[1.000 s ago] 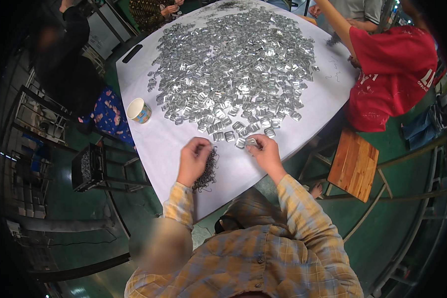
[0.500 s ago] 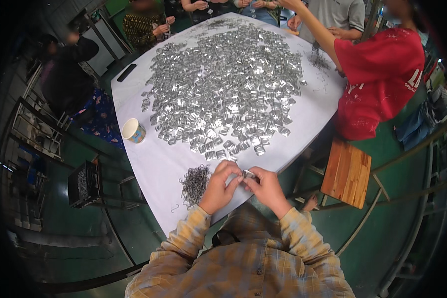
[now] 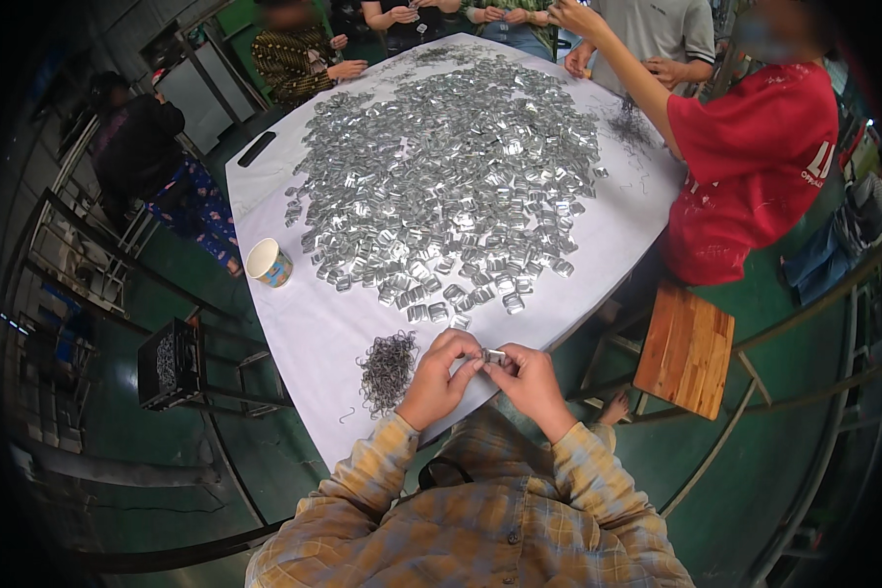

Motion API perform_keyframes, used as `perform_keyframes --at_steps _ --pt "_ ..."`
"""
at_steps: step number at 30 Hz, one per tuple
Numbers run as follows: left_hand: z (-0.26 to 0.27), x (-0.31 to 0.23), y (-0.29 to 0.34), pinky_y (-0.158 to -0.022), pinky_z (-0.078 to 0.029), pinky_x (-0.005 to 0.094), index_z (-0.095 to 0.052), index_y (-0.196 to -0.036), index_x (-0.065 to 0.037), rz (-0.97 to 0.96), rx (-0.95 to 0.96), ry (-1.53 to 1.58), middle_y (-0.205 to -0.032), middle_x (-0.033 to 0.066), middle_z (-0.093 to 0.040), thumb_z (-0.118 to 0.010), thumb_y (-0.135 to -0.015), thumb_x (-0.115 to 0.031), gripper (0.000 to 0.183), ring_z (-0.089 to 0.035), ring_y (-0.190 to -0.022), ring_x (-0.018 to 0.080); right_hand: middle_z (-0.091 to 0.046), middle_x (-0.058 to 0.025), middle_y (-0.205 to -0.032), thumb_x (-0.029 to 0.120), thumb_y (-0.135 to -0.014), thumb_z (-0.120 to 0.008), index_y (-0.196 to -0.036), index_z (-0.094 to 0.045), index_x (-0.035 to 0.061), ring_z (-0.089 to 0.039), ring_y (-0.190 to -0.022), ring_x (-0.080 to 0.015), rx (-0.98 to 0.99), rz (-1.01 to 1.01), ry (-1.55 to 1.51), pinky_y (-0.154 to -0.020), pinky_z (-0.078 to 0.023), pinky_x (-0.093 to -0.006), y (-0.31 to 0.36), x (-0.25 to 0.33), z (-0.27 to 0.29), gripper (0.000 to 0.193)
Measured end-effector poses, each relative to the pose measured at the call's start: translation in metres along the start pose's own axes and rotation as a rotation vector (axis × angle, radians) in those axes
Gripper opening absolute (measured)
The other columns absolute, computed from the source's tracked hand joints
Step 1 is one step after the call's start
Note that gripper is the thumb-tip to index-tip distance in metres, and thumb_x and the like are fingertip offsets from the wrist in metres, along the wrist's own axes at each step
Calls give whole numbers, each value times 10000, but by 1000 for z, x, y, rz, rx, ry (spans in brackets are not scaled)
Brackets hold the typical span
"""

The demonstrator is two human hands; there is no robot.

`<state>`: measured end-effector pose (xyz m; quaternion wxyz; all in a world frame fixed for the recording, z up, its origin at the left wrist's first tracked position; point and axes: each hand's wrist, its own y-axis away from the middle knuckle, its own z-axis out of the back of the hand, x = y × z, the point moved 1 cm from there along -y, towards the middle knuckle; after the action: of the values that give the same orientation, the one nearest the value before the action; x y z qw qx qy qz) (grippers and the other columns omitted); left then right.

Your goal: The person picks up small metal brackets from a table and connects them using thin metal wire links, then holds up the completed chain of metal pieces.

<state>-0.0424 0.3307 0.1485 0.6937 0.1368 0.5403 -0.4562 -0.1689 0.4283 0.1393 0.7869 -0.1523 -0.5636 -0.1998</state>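
Note:
Just beyond the table's near edge, my two hands meet in front of my body. A small shiny silver metal piece [image 3: 494, 357] is pinched between their fingertips. My left hand [image 3: 441, 380] has thumb and forefinger closed at the piece's left end; whether a thin wire is also in that pinch is hidden. My right hand [image 3: 535, 388] grips the other end with thumb and bent fingers. Left of my left hand lies a dark pile of bent wire hooks [image 3: 386, 372]. Ahead, a broad heap of similar silver metal pieces [image 3: 441, 186] covers much of the table.
A paper cup [image 3: 269, 263] stands on the white-covered table [image 3: 304, 323], with a black flat object [image 3: 256, 149] farther back. Several people work around the far sides, one in a red shirt [image 3: 750, 167]. A wooden stool [image 3: 684, 351] is at right, a black stool [image 3: 170, 363] at left.
My hands have shifted slightly down and right, and the metal piece shows more plainly between my fingertips. At far left, a person in dark clothes has lowered an arm and turned.

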Motion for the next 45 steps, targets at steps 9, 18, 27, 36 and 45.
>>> perform_keyframes --at_steps 9,18,27,36,45 --pt "0 -2 -4 -821 -421 286 -543 -878 -5 79 -4 109 -959 83 -535 -599 -808 15 92 -530 -892 172 -482 -79 -508 108 -733 -686 -702 -575 -23 -438 -432 -148 -47 13 -4 -453 -375 -301 1 0 6 175" --pt "-7 3 -6 -815 -417 280 -520 -875 -10 64 -52 22 -936 91 -544 -599 -796 28 118 -539 -881 182 -527 -118 -564 85 -734 -673 -759 -596 -29 -502 -466 -198 -58 29 38 -475 -403 -317 3 5 2 140" --pt "-3 7 -4 -787 -438 272 -505 -884 -8 93 -10 -101 -939 90 -566 -570 -805 34 110 -556 -836 171 -562 -157 -644 75 -730 -667 -765 -602 -12 -553 -531 -279 -102 74 114 -510 -432 -353 2 4 -5 113" --pt "-2 19 2 -820 -436 285 -450 -922 -23 168 -106 426 -959 85 -597 -484 -901 -5 44 -557 -884 129 -570 -46 -663 154 -742 -723 -863 -652 -15 -517 -575 -114 53 73 -227 -536 -424 -258 -16 -33 10 220" --pt "5 21 12 -773 -449 252 -491 -933 -15 200 -92 228 -887 40 -576 -540 -874 8 79 -561 -846 100 -630 -122 -760 240 -675 -748 -874 -642 19 -597 -697 -307 -421 6 670 -717 -425 -401 -84 -71 -2 316"
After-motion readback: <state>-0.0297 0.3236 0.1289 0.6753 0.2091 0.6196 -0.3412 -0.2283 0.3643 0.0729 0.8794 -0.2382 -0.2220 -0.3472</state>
